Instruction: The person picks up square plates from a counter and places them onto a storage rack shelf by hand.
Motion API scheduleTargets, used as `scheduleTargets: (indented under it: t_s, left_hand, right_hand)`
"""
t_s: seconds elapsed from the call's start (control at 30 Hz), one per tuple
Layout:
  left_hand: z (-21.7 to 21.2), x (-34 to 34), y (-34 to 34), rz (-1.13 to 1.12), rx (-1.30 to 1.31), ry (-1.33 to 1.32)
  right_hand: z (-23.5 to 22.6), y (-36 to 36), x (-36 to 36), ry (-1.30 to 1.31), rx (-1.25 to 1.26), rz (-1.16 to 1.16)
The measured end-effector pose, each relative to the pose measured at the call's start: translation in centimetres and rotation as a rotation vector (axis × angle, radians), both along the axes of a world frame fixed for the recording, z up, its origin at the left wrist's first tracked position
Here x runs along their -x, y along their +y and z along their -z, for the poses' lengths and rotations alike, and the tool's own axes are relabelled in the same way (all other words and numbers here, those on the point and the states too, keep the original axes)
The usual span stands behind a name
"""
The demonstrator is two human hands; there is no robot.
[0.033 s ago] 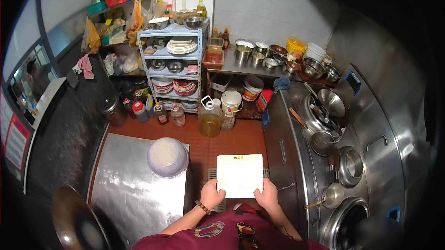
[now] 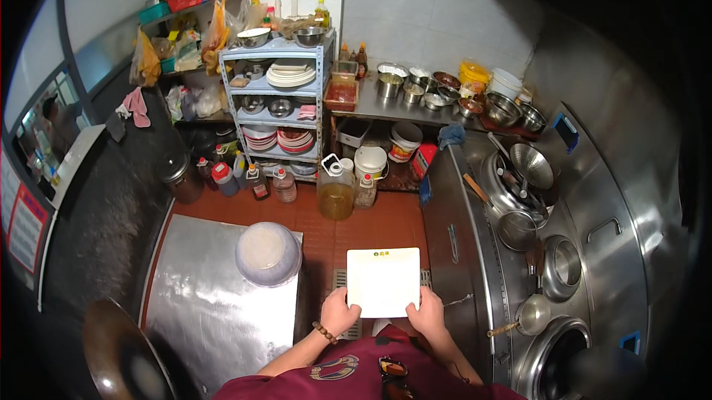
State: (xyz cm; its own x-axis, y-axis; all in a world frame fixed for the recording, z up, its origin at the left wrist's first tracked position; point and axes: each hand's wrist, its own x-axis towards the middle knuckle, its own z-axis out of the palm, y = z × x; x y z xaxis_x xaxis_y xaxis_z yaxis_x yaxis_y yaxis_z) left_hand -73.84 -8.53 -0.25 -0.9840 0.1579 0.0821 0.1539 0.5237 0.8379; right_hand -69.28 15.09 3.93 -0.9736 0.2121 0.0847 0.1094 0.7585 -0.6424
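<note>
A white square plate (image 2: 383, 281) with a small dark and yellow mark near its far edge is held level in front of my body. My left hand (image 2: 341, 312) grips its near left corner, thumb on top and fingers hidden beneath. At the near right corner my right hand (image 2: 426, 312) closes round it the same way. The plate's upper face carries nothing that I can make out. Left of it, an upturned pale purple basin (image 2: 268, 253) rests on the metal worktop (image 2: 215, 296).
A stove counter on the right bears a ladle (image 2: 532, 314), a perforated strainer (image 2: 530, 165) and pots. Ahead stands a shelf rack (image 2: 322, 96) with stacked plates. Several bottles and a large oil jug (image 2: 335, 196) stand on the red floor. A wok (image 2: 122, 359) is at the near left.
</note>
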Motion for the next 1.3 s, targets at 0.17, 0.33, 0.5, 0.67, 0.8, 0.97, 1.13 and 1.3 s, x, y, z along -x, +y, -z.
scheduleTargets:
  t_s: [0.17,0.33,0.5,0.67,0.8,0.97,1.13,1.3]
  left_hand:
    - [-0.2,3.5,0.4,-0.025,0.002,-0.006]
    - [-0.3,7.8,1.0,-0.137,0.071,-0.03]
    - [-0.2,13.1,2.7,-0.277,0.069,-0.047]
    - [-1.1,19.1,5.7,-0.31,0.132,-0.076]
    - [-1.8,23.4,8.3,-0.31,0.187,-0.016]
    - [-2.7,27.0,10.7,-0.344,0.24,0.029]
    - [-2.7,27.6,11.3,-0.355,0.205,0.007]
    - [-2.8,29.1,10.9,-0.372,0.231,0.003]
  right_hand:
    - [0.9,1.0,4.5,-0.034,0.093,-0.043]
    - [1.4,1.5,11.3,-0.087,0.122,-0.118]
    - [2.9,3.2,19.4,-0.084,0.151,-0.281]
    - [2.7,6.5,27.3,-0.121,0.122,-0.363]
    - [2.5,9.1,32.0,-0.003,0.119,-0.376]
    - [1.7,11.2,36.5,-0.036,0.204,-0.418]
    - [2.3,11.7,38.5,-0.061,0.232,-0.452]
    - [2.3,11.4,39.6,-0.054,0.276,-0.475]
